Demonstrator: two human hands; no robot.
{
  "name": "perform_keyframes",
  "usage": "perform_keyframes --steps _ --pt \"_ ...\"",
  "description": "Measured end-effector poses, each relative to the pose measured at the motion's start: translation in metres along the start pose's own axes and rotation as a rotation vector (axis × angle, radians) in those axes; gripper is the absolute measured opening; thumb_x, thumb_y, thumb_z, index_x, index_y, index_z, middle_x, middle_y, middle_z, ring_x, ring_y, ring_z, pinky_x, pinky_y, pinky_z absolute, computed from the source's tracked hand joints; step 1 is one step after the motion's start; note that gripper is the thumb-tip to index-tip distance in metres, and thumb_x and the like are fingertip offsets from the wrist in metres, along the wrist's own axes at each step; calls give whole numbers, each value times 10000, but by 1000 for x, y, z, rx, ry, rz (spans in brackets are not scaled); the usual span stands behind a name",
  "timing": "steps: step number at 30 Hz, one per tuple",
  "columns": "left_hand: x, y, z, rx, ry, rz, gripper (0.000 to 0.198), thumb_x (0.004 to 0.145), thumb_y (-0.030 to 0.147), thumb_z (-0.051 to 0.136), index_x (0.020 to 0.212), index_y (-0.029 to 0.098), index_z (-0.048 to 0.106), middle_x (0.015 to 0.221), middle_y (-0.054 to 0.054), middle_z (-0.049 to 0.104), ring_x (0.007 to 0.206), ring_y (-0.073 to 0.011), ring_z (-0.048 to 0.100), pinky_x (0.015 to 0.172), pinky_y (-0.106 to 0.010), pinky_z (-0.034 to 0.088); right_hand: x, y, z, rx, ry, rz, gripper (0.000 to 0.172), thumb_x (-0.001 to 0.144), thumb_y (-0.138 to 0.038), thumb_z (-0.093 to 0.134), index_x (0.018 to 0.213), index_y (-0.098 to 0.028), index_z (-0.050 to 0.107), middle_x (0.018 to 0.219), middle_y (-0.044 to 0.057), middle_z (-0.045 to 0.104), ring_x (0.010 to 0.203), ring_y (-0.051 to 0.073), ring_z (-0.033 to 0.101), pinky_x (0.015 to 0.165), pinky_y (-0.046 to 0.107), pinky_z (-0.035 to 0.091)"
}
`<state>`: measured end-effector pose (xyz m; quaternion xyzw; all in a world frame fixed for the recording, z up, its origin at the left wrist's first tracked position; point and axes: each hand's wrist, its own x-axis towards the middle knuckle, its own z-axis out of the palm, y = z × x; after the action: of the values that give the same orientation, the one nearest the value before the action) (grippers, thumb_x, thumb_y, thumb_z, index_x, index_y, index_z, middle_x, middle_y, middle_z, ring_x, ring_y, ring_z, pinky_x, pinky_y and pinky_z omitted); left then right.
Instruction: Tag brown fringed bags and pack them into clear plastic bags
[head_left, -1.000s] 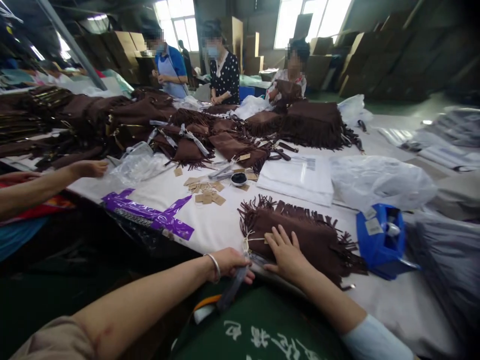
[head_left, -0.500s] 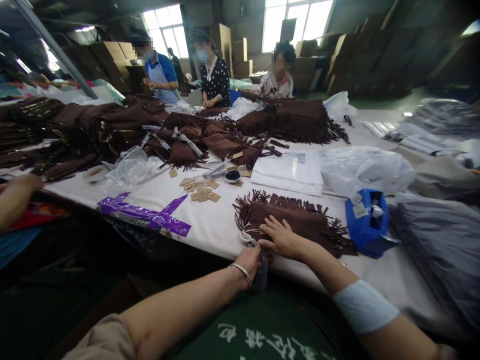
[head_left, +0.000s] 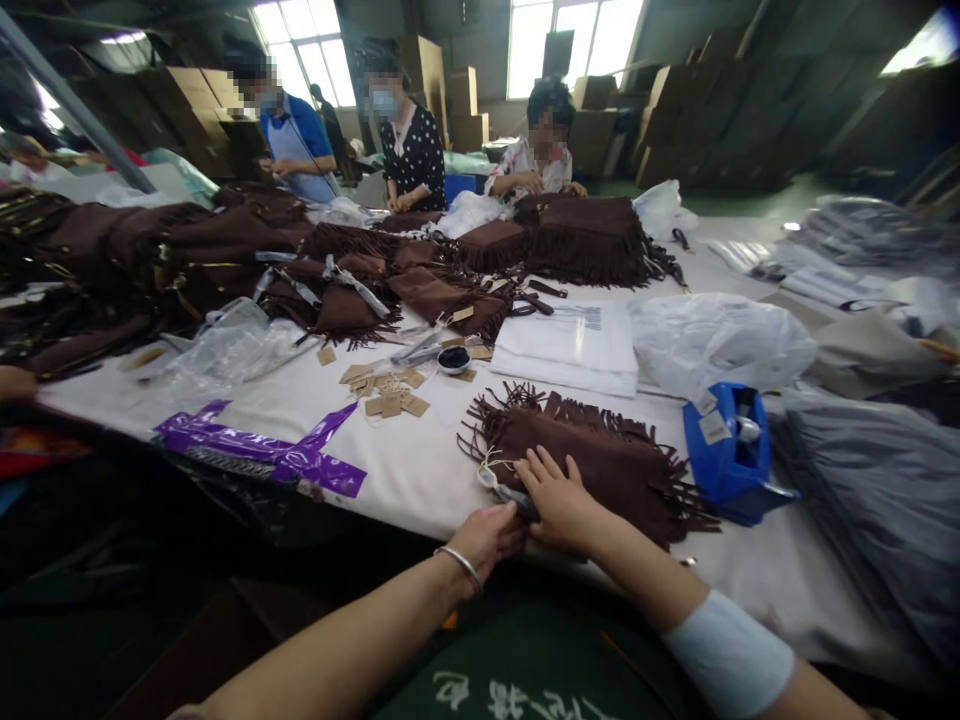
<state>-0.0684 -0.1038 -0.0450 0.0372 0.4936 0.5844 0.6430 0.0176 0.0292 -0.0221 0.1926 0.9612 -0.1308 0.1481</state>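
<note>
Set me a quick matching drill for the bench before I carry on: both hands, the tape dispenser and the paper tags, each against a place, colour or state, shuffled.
Column one
1. Right hand
2. Left hand
3. Tape dispenser
4. Paper tags

Column two
A. Light brown, lying loose near a small white dish
B. Spread out on the brown fringed bag
C. Silver bangle at its wrist
D. Blue, standing beside the bag, toward the picture's right

Pairs: 1-B, 2-C, 3-D, 4-A
</note>
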Motion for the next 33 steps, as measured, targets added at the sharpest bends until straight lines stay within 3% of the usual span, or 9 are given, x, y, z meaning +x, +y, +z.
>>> perform_keyframes --steps 2,4,8,14,17,21,27,30,33 --pt "-6 16 -21 93 4 -38 403 789 420 647 1025 94 630 1001 -164 689 926 -241 662 881 -349 461 -4 -3 15 -61 151 29 783 735 -226 533 1441 -130 208 1514 156 138 1394 318 50 1068 612 35" --pt "-10 34 -43 85 94 -33 413 810 413 623 1062 86 613 1068 -183 669 988 -257 645 909 -364 461 -8 -3 31 -102 295 27 722 777 -192 479 1443 -130 206 1510 143 163 1395 302 74 1087 587 46" --pt "-5 61 -62 -68 198 -8 390 851 363 580 1111 73 564 1186 -199 607 1051 -242 618 918 -341 483 -11 2 47 -175 407 -2 622 839 -76 347 1440 -178 224 1492 110 242 1380 274 179 1088 569 155" --pt "27 64 -42 -117 133 45 370 808 375 646 1040 95 584 1110 -164 649 955 -214 655 878 -313 503 -1 21 32 -241 413 -93 629 824 -4 339 1416 -212 299 1450 95 349 1329 271 316 1069 505 289" --pt "49 63 -32 -102 137 48 357 762 410 683 944 113 606 931 -112 693 782 -180 672 742 -296 527 3 30 24 -235 404 -142 624 821 -7 346 1414 -196 305 1434 69 385 1310 230 355 1081 422 314" --pt "70 63 -24 -47 168 51 345 688 417 736 799 116 608 698 -41 666 580 -129 617 571 -238 475 7 36 26 -244 453 -147 618 820 -43 382 1420 -154 286 1444 97 362 1331 253 314 1081 437 321" --pt "61 58 -25 -112 144 41 337 692 399 736 829 114 621 777 -62 687 653 -137 636 618 -235 476 16 40 32 -210 553 -233 532 847 -31 364 1373 -112 375 1373 113 463 1272 246 415 1022 427 427" --pt "53 57 -28 -223 108 78 308 753 391 691 883 118 633 862 -80 698 728 -148 651 682 -255 496 15 33 31 -159 577 -289 483 868 -42 348 1341 -99 422 1341 108 500 1247 231 448 1007 408 456" --pt "53 60 -29 -262 71 118 243 722 278 729 862 99 643 809 -78 703 681 -138 645 659 -240 499 11 19 31 -146 579 -335 467 879 -44 329 1333 -92 431 1334 108 505 1248 229 449 992 396 476"
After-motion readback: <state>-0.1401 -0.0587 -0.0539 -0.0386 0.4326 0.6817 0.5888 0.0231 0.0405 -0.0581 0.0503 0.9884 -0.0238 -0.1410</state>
